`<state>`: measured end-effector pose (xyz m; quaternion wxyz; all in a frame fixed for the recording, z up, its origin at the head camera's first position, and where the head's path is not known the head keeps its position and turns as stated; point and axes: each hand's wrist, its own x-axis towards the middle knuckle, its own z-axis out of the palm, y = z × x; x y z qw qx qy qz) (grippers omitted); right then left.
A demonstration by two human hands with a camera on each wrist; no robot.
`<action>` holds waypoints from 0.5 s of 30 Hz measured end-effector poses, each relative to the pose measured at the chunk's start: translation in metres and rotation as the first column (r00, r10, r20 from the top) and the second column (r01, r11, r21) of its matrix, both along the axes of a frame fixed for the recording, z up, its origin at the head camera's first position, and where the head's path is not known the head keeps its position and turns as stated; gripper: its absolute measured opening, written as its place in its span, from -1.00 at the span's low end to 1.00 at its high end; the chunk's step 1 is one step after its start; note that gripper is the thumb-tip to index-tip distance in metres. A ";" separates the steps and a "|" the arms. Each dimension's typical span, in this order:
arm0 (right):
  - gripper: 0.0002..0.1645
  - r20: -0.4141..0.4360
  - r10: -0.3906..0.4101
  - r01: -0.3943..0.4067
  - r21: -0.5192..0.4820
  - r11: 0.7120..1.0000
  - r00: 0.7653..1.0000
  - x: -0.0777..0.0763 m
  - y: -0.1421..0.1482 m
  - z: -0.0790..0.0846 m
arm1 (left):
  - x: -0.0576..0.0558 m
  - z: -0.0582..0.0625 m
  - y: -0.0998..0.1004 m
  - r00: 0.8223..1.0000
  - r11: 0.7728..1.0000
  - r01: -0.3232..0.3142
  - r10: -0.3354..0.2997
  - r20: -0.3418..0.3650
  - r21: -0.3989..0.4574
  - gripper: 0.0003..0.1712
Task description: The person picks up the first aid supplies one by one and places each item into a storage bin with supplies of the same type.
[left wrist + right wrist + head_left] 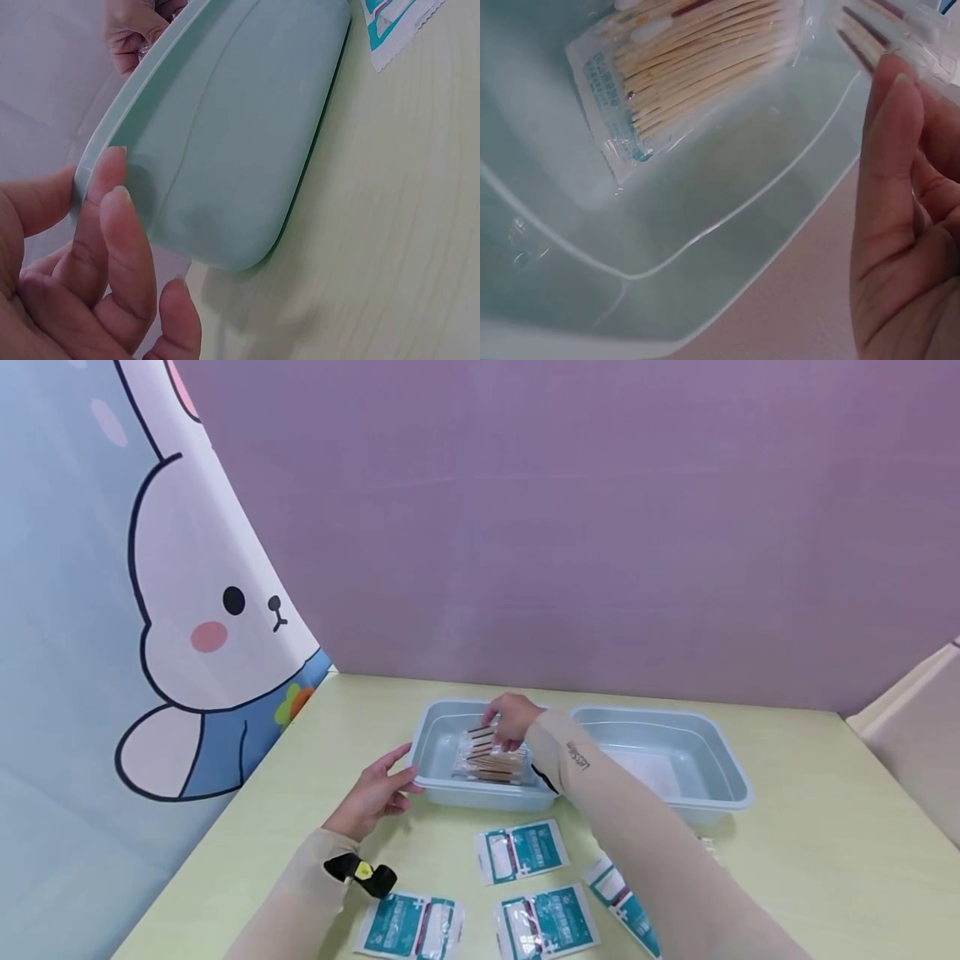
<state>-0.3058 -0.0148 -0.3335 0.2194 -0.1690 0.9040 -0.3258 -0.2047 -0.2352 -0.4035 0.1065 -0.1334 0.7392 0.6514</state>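
Observation:
My left hand (378, 793) pinches the rim of the left pale blue plastic tub (480, 797) at its near left corner. In the left wrist view, the thumb and forefinger (97, 187) lie on either side of the rim, the other fingers bent below. Over the inside of that tub, my right hand (513, 718) pinches a clear packet of dark brown swabs (870, 34), partly hidden by the fingers. Beneath it, a clear pack of wooden-stick cotton swabs (705, 75) with blue print lies on the tub's floor.
A second pale blue tub (667, 810) stands to the right, partly behind my right sleeve. Several teal-and-white packets (536, 847) lie on the light wood table (810, 860) in front of the tubs. A purple backdrop (570, 527) rises behind the table.

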 end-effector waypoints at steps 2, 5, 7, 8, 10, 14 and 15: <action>-0.61 0.007 -0.009 0.009 0.012 1.000 1.000 0.000 -0.001 -0.001 | 0.001 0.000 0.000 1.000 1.000 -0.003 0.003 -0.001 -0.001 -0.37; -0.61 0.004 -0.018 0.018 0.035 0.999 1.000 0.000 -0.002 -0.002 | 0.001 -0.001 0.001 1.000 1.000 -0.005 0.005 -0.004 0.002 -0.37; -0.60 0.000 -0.029 0.029 0.048 0.998 1.000 0.001 -0.002 -0.002 | 0.001 -0.001 0.001 1.000 1.000 -0.005 0.005 -0.005 0.005 -0.37; -0.60 0.002 -0.036 0.036 0.055 0.998 0.999 0.001 -0.002 -0.001 | 0.001 -0.001 0.001 1.000 1.000 -0.006 0.006 -0.006 0.007 -0.36; -0.60 0.002 -0.056 0.056 0.069 0.996 0.998 0.001 -0.002 -0.001 | 0.001 -0.001 0.002 1.000 1.000 -0.007 0.007 -0.005 0.008 -0.37; -0.61 -0.022 -0.094 0.095 0.105 0.990 0.995 -0.001 -0.002 -0.003 | -0.001 -0.002 0.004 1.000 1.000 -0.021 0.021 -0.017 0.010 -0.38; -0.60 -0.036 -0.100 0.104 0.116 0.988 0.994 -0.002 -0.002 -0.004 | -0.001 -0.003 0.004 1.000 1.000 -0.024 0.024 -0.021 0.009 -0.38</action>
